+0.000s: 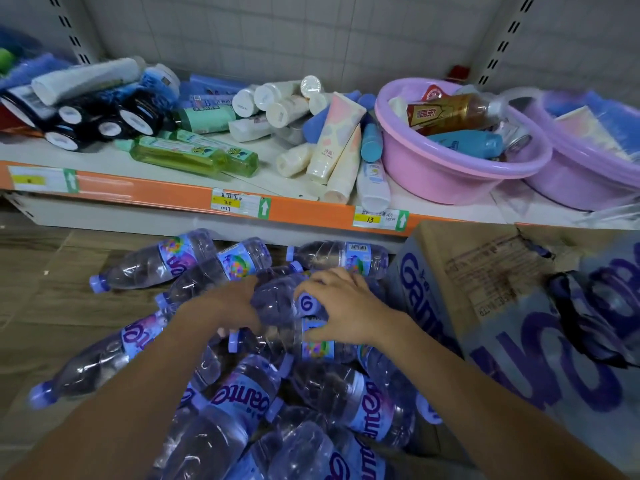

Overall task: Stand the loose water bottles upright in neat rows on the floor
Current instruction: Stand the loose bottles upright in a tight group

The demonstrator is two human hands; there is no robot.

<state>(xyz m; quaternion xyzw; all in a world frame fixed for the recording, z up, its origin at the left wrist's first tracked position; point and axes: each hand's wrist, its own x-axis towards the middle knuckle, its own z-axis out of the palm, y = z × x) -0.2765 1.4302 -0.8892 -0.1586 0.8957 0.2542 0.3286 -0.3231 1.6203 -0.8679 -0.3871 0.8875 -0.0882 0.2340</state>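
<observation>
both hands grip 1 bottle (277,299) atop the lying pile (311,393).

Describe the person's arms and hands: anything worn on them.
Both forearms are bare up to the frame edge, with no sleeves in view. The left hand and right hand wear no gloves. No watch, bracelet or ring shows on either one.

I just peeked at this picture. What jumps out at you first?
A big jumble of water bottles lying on their sides on the floor, none standing yet. In the middle, the left hand and right hand both grip one bottle. On the shelf above right sits a pink basin.
</observation>
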